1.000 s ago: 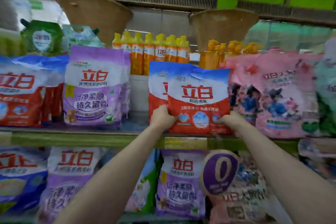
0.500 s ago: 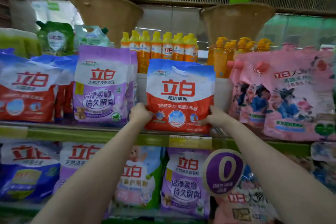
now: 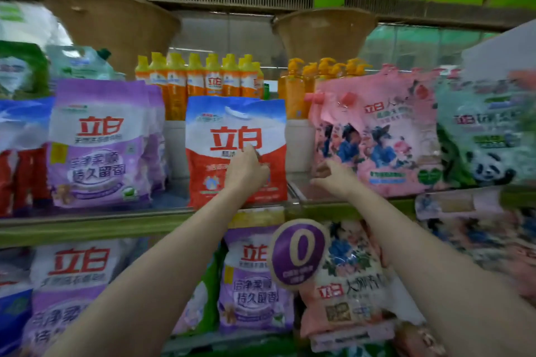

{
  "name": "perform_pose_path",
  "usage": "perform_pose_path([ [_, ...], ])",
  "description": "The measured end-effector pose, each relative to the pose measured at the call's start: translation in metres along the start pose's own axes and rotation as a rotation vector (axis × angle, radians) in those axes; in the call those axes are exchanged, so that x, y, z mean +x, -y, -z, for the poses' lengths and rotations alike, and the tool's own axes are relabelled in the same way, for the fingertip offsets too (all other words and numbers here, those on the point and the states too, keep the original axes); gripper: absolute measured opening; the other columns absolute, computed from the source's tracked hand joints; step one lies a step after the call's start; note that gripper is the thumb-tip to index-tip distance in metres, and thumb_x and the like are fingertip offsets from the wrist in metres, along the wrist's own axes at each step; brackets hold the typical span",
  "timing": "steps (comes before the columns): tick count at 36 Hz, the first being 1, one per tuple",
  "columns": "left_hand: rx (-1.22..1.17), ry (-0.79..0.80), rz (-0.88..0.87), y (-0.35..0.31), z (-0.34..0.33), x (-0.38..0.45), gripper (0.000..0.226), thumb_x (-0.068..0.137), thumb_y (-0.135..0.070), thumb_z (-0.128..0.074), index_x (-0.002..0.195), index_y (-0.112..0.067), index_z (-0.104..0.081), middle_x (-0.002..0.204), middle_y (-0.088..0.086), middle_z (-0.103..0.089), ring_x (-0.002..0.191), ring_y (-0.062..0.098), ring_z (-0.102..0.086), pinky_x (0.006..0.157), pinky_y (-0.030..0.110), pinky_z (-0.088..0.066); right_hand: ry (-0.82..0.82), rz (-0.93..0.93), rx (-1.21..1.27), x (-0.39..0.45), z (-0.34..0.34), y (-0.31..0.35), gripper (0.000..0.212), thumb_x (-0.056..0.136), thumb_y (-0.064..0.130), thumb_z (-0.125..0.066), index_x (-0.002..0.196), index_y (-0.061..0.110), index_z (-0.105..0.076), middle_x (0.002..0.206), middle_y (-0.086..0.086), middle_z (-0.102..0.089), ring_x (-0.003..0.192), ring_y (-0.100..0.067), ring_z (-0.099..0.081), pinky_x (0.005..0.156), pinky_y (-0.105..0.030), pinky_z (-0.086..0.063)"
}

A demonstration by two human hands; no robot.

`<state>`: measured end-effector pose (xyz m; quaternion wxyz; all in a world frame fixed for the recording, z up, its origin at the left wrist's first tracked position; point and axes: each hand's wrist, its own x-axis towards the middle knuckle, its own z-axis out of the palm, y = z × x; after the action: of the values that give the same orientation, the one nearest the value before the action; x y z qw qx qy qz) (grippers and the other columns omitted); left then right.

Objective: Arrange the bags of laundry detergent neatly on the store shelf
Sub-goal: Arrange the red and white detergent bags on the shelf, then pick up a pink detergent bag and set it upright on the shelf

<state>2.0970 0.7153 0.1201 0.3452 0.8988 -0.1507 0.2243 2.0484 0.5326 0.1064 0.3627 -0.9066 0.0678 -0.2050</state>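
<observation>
A red, white and blue detergent bag (image 3: 235,122) stands upright in the middle of the upper shelf (image 3: 87,226). My left hand (image 3: 246,171) rests against the lower front of this bag, fingers pointing at it. My right hand (image 3: 330,177) is off the bag, just to its right, with loosely curled fingers that hold nothing, in the gap before the pink bags (image 3: 377,136). Purple bags (image 3: 98,142) stand to the left, with a gap between them and the middle bag.
Orange bottles (image 3: 203,78) line the back of the shelf. A green panda bag (image 3: 487,136) stands at the far right and more red and blue bags (image 3: 20,153) at the far left. A round purple tag (image 3: 300,253) sticks out from the shelf edge. The lower shelf holds purple bags (image 3: 252,284) and pink ones.
Both hands let go of the bag's lower corners. The left hand moved up onto the bag's front and the right hand drew away to the right. The bag now stands on the shelf.
</observation>
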Motion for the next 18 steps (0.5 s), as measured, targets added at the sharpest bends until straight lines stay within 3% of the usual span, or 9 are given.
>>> perform_pose_path([
  [5,-0.006,0.139,-0.081,-0.057,-0.039,-0.007,0.024,0.083,-0.017,-0.057,0.103,-0.005,-0.062,0.107,0.015,-0.066,0.102,0.031,-0.060,0.079,0.032,-0.045,-0.077,-0.041,-0.008,-0.005,0.058,-0.045,0.043,0.089,0.018,-0.065,0.126,0.003,-0.049,0.124,-0.011,-0.057,0.114,-0.028,-0.055,0.093,-0.037,-0.047],
  [8,-0.036,0.203,-0.096,-0.088,-0.060,-0.014,0.038,0.071,-0.034,-0.054,0.090,-0.003,-0.067,0.092,0.018,-0.066,0.091,0.027,-0.062,0.073,0.032,-0.044,-0.148,-0.060,-0.034,-0.005,0.093,-0.076,0.035,0.089,0.016,-0.063,0.119,0.002,-0.052,0.117,-0.013,-0.060,0.106,-0.029,-0.056,0.089,-0.036,-0.046],
  [13,-0.119,0.272,-0.037,-0.130,-0.107,-0.011,0.032,0.089,-0.024,-0.061,0.111,-0.001,-0.064,0.113,0.018,-0.066,0.109,0.030,-0.060,0.086,0.033,-0.046,-0.271,-0.108,-0.053,0.002,0.147,-0.133,0.031,0.085,0.014,-0.068,0.111,0.002,-0.055,0.097,-0.014,-0.060,0.088,-0.026,-0.057,0.065,-0.027,-0.039],
  [15,-0.186,0.304,-0.010,-0.145,-0.125,-0.007,0.032,0.087,-0.032,-0.066,0.106,-0.007,-0.060,0.104,0.011,-0.064,0.098,0.025,-0.061,0.078,0.029,-0.043,-0.289,-0.132,-0.039,0.007,0.169,-0.153,0.051,0.081,0.022,-0.073,0.119,0.001,-0.045,0.105,-0.013,-0.052,0.095,-0.026,-0.053,0.072,-0.029,-0.042],
  [17,-0.257,0.320,0.032,-0.159,-0.139,-0.004,0.033,0.083,-0.037,-0.070,0.101,-0.017,-0.050,0.095,0.002,-0.056,0.083,0.015,-0.055,0.074,0.025,-0.041,-0.251,-0.156,-0.017,0.016,0.186,-0.173,0.083,0.074,0.040,-0.078,0.132,0.001,-0.034,0.132,-0.015,-0.043,0.121,-0.030,-0.045,0.097,-0.039,-0.043],
  [18,-0.300,0.334,0.049,-0.166,-0.144,-0.004,0.043,0.081,-0.035,-0.072,0.110,-0.019,-0.045,0.101,0.000,-0.053,0.086,0.013,-0.052,0.074,0.024,-0.042,-0.209,-0.169,0.005,0.021,0.192,-0.183,0.096,0.072,0.045,-0.079,0.141,0.002,-0.027,0.144,-0.014,-0.036,0.131,-0.031,-0.038,0.106,-0.043,-0.038],
])
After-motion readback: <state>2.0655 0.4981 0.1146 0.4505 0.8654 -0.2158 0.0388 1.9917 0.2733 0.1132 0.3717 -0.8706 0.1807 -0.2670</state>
